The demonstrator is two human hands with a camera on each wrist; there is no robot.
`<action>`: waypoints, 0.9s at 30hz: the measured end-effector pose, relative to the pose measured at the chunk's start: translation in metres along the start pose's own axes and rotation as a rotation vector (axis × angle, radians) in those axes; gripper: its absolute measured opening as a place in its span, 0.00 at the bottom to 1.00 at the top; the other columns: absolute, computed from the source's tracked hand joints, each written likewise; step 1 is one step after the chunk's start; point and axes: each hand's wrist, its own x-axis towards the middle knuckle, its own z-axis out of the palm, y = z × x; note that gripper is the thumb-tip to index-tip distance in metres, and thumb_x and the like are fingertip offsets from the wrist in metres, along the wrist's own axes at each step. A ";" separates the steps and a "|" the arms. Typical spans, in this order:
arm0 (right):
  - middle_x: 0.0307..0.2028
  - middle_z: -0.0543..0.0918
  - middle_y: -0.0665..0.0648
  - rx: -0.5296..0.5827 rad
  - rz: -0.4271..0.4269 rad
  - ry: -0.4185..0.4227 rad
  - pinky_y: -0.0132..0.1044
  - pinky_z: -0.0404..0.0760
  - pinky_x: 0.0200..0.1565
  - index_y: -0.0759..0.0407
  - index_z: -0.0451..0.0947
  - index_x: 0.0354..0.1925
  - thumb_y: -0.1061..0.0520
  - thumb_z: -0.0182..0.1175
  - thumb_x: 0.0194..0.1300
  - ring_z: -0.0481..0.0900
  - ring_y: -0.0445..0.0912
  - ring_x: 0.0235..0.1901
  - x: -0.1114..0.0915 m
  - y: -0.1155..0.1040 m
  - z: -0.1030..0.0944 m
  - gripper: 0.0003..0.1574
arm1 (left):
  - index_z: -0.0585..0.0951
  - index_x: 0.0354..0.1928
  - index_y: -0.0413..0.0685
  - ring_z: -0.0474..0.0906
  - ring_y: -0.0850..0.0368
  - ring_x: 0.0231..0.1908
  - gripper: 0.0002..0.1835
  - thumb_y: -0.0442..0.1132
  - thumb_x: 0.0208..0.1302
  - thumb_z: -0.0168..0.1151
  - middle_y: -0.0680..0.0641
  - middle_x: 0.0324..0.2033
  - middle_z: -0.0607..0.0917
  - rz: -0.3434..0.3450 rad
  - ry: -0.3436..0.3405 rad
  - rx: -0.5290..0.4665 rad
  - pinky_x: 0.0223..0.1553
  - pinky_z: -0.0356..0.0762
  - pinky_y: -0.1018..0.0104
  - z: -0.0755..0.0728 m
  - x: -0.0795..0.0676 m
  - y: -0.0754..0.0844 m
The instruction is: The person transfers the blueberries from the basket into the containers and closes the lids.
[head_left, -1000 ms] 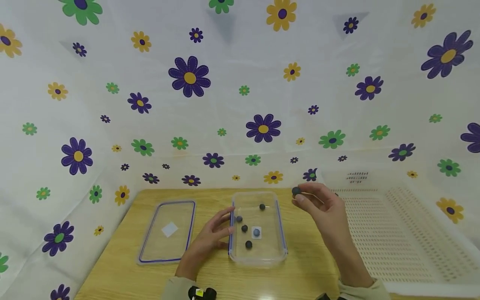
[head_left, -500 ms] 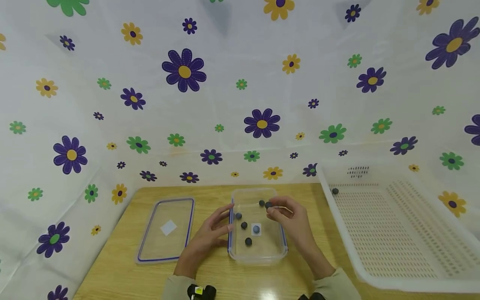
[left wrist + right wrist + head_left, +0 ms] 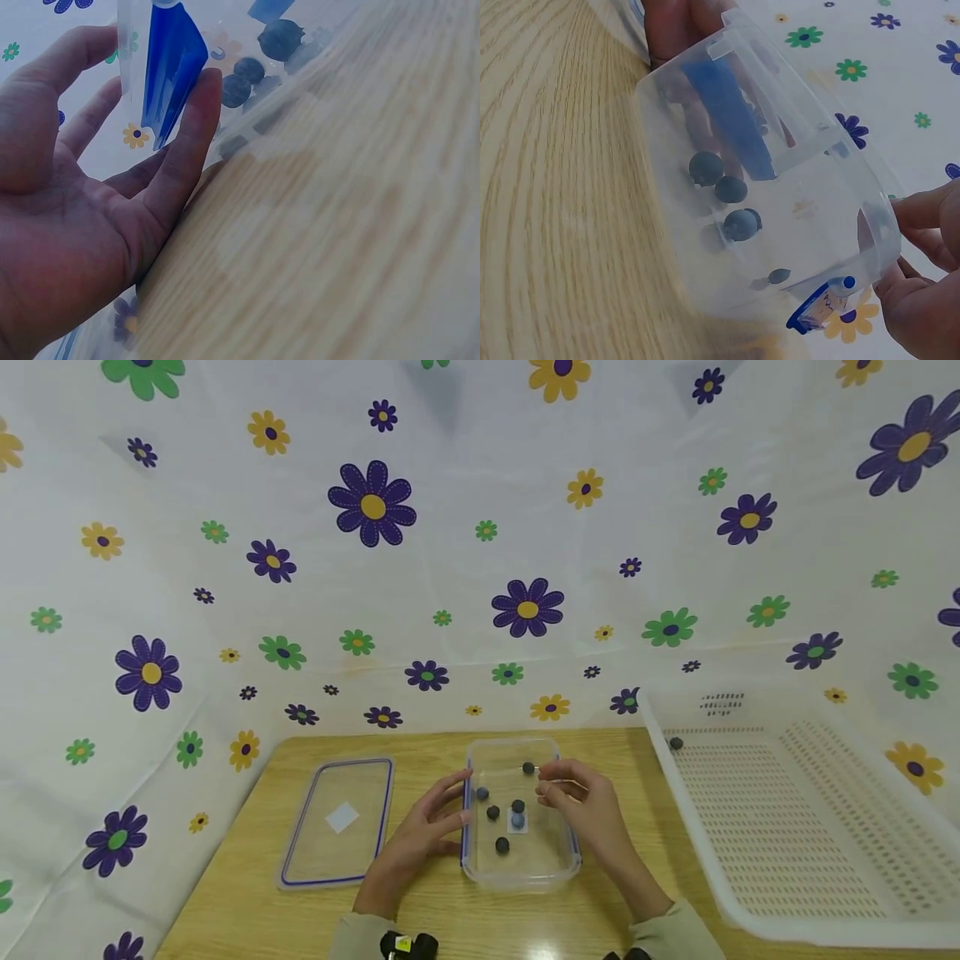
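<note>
A clear plastic container [image 3: 521,882] with blue-edged sides stands at the table's middle, holding several blueberries. Among them, a dark blueberry [image 3: 518,807] lies right behind a paler one [image 3: 518,821] near a white square. Along the container's left wall, my left hand [image 3: 416,839] rests with spread fingers. In the left wrist view, its fingertip [image 3: 204,94] lies beside a blue side flap [image 3: 174,71]. My right hand [image 3: 592,806] is at the right rim, fingers loosely bent, nothing visible between them. The right wrist view shows blueberries [image 3: 706,169] through the clear wall.
A clear lid [image 3: 296,827] with a blue seal lies left of the container on the wooden table [image 3: 240,860]. To the right stands a white perforated basket [image 3: 780,827], with one blueberry [image 3: 677,743] near its far left corner. A flowered cloth [image 3: 450,568] hangs behind.
My right hand brought a blueberry leftward from beside the basket to the container and let it go; it now lies near the paler one. The left hand stayed at the container's side.
</note>
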 end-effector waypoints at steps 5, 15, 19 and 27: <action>0.50 0.79 0.73 -0.003 0.004 -0.015 0.41 0.87 0.45 0.72 0.79 0.50 0.70 0.62 0.70 0.85 0.63 0.46 -0.001 -0.008 -0.001 0.12 | 0.59 0.80 0.57 0.74 0.38 0.64 0.38 0.36 0.74 0.62 0.41 0.78 0.59 0.002 0.003 0.013 0.47 0.85 0.45 0.000 0.001 0.000; 0.50 0.82 0.66 -0.088 -0.213 -0.045 0.43 0.88 0.43 0.71 0.78 0.54 0.68 0.62 0.71 0.86 0.53 0.47 -0.007 -0.074 -0.019 0.14 | 0.60 0.80 0.57 0.74 0.38 0.64 0.37 0.35 0.74 0.61 0.40 0.77 0.59 0.015 0.016 0.013 0.48 0.84 0.44 0.001 0.001 0.000; 0.52 0.82 0.63 -0.176 -0.287 -0.024 0.40 0.87 0.45 0.68 0.79 0.55 0.67 0.61 0.73 0.86 0.51 0.48 -0.006 -0.107 -0.041 0.14 | 0.60 0.80 0.58 0.74 0.37 0.64 0.36 0.35 0.75 0.61 0.40 0.78 0.58 0.023 0.011 0.008 0.48 0.84 0.45 0.001 0.001 0.000; 0.53 0.82 0.53 -0.386 -0.378 0.082 0.27 0.84 0.44 0.67 0.78 0.59 0.65 0.60 0.74 0.85 0.38 0.47 0.019 -0.129 -0.102 0.17 | 0.61 0.80 0.57 0.74 0.37 0.64 0.36 0.36 0.74 0.62 0.39 0.78 0.58 0.020 0.010 -0.007 0.47 0.85 0.45 0.000 0.000 -0.002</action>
